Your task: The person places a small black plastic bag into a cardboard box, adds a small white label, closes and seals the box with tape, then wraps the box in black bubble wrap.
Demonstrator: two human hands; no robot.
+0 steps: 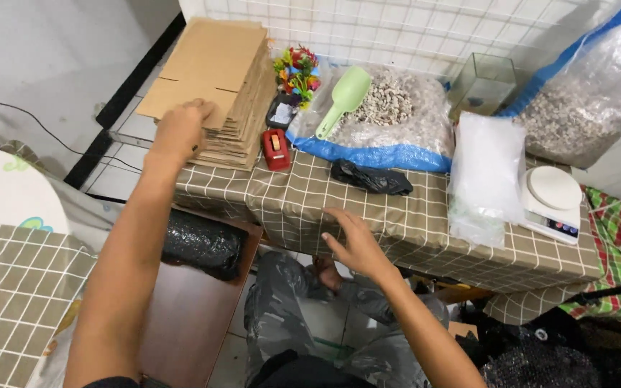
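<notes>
The tabletop wears an olive-brown cloth with a white grid. On it lie a pale green scoop, a red tape dispenser, a black bag and a white scale. The flattened boxes are plain brown.

I look down on a worktop draped in a checked cloth, carrying a stack of flat cardboard at far left, a red tape dispenser, an open sack of pebbles, a black bag, clear plastic bags and a white scale at right.

Bright even indoor light, soft shadows; glare on plastic bags; wide-angle bending at edges; hands slightly blurred.
</notes>
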